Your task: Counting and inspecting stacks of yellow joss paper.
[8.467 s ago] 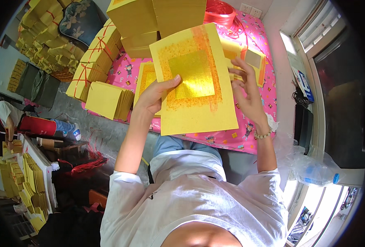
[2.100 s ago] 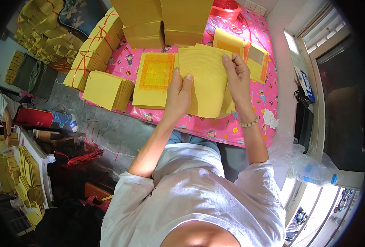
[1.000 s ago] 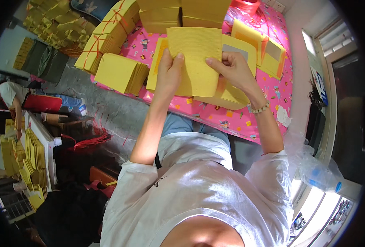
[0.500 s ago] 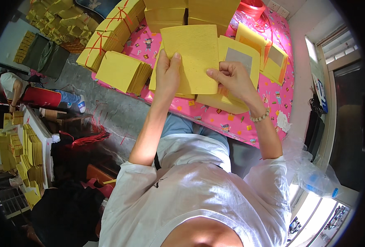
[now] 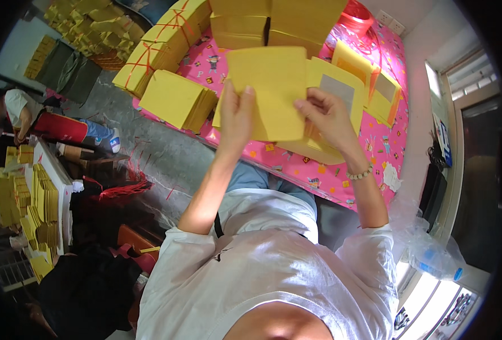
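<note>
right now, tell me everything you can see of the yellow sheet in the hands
The yellow sheet is plain, matte paper, roughly rectangular, showing an unprinted face. It is held up, a little tilted, above the pink table. The left hand grips its lower left edge; the right hand pinches its right edge. Behind it lie more yellow sheets.

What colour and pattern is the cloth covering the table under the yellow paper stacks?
The tablecloth is bright pink with small multicoloured cartoon-like motifs; only the head view shows it.
</note>
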